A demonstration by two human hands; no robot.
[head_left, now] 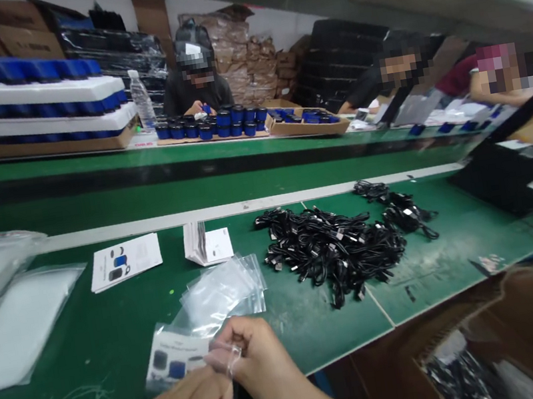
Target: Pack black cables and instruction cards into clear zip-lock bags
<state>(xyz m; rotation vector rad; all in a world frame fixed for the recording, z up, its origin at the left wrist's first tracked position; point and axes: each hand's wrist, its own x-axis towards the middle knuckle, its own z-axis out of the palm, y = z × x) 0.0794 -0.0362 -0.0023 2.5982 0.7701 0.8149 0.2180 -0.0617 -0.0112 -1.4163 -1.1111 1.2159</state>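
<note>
Green workbench [66, 339] with plastic bags [221, 294]

Factory packing floor: I'm at a long green tabletop [80, 337] on a production line, with a heap of black cables [330, 250], printed cards [125, 262] and zip bags [221, 294] laid out. A co-worker [195, 86] sits across at a matching line, blue round units [209, 127] in a cardboard tray [308, 127] — more people further along, cardboard cartons [233, 50] and shrink-wrapped stock [112, 55] stacked behind.
</note>
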